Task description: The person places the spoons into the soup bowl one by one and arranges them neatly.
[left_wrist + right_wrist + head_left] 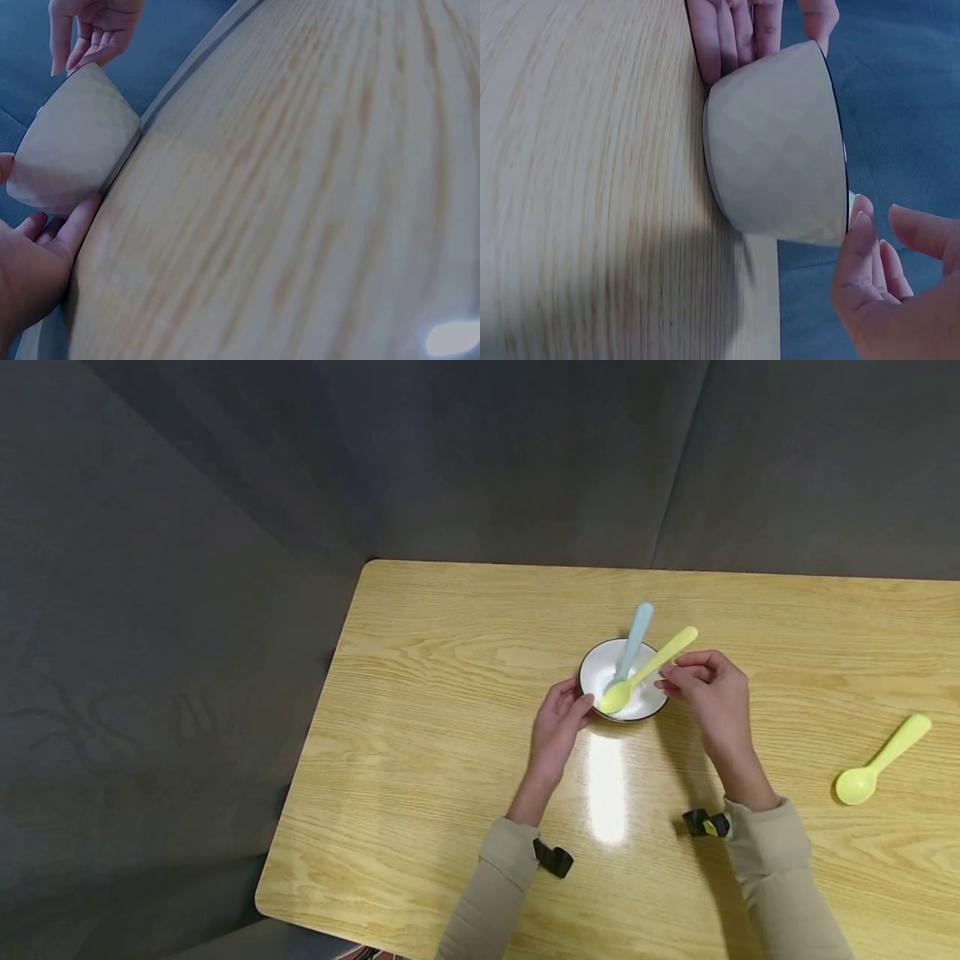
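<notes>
A white bowl (592, 668) with a dark rim stands on the wooden table; its faceted outer wall (780, 142) fills the middle of the right wrist view. A light blue spoon (636, 639) and a yellow spoon (663, 654) lean in it, handles sticking out past the far right rim. My left hand (557, 727) holds the bowl's near left side, thumb at the rim and fingers against the wall. At the right rim, beside the yellow handle, is my right hand (708, 693). Its fingertips touch or nearly touch the rim, with the thumb (919, 229) apart from them.
Another yellow spoon (857, 785) lies on the table (420, 760) at the right, its handle angled away. Dark grey cloth (517, 460) hangs behind the table and along its left side. A bright light reflection shows in front of the bowl.
</notes>
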Action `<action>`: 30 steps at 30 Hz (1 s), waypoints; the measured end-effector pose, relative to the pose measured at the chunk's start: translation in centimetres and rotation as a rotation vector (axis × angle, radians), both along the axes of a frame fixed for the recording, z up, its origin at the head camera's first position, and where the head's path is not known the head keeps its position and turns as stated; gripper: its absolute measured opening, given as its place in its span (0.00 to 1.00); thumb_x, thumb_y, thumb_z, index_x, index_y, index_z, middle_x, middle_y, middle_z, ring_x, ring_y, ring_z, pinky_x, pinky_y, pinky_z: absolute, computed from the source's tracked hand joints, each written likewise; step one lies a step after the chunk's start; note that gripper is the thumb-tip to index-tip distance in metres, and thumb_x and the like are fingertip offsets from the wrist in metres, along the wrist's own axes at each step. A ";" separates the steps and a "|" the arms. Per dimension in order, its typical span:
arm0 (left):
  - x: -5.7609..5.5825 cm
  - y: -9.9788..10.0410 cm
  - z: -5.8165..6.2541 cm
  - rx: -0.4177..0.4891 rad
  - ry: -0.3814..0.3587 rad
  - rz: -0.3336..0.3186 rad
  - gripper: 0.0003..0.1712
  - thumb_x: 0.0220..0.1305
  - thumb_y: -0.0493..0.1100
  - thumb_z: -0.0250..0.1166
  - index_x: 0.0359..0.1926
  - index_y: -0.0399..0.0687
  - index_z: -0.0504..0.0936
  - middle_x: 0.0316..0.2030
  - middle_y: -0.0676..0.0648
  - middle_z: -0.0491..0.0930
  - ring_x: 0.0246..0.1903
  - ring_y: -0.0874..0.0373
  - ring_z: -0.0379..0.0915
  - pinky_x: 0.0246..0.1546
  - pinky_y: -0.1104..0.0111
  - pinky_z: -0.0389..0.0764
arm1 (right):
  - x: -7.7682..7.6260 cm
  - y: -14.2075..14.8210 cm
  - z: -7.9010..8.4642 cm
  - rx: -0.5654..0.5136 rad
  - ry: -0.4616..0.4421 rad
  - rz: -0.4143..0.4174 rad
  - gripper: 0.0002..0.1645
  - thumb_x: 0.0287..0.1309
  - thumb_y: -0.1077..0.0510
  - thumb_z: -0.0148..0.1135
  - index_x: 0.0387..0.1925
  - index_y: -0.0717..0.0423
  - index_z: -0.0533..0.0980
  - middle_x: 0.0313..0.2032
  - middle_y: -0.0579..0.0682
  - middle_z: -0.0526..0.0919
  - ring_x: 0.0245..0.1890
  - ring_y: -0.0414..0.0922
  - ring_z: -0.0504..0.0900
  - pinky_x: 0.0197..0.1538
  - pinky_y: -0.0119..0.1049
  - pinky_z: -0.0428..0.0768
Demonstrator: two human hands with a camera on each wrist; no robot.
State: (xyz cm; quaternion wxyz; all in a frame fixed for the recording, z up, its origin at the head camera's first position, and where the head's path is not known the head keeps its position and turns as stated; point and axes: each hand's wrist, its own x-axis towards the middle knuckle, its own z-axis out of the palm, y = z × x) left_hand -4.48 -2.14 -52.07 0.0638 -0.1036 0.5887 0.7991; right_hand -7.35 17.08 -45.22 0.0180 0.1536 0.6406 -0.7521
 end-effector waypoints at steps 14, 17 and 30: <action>0.0 0.0 0.0 -0.007 0.005 -0.001 0.24 0.72 0.38 0.65 0.66 0.36 0.74 0.63 0.40 0.78 0.61 0.50 0.77 0.55 0.62 0.86 | 1.1 3.9 -0.2 -0.093 0.019 -0.002 0.04 0.71 0.68 0.60 0.37 0.60 0.78 0.26 0.47 0.88 0.26 0.38 0.88 0.32 0.28 0.88; 0.0 0.1 0.0 -0.012 0.004 0.000 0.24 0.72 0.37 0.65 0.66 0.36 0.73 0.63 0.39 0.78 0.61 0.49 0.77 0.55 0.62 0.86 | 1.5 5.4 -0.1 -0.110 0.027 -0.029 0.04 0.71 0.67 0.60 0.37 0.60 0.78 0.26 0.48 0.88 0.25 0.39 0.88 0.32 0.28 0.88; 0.2 0.8 0.4 -0.079 0.008 0.048 0.27 0.72 0.36 0.63 0.69 0.38 0.70 0.63 0.41 0.76 0.62 0.51 0.75 0.56 0.63 0.85 | 4.2 12.9 0.3 -0.229 0.038 -0.237 0.06 0.71 0.70 0.59 0.36 0.64 0.80 0.26 0.54 0.88 0.24 0.44 0.89 0.28 0.31 0.88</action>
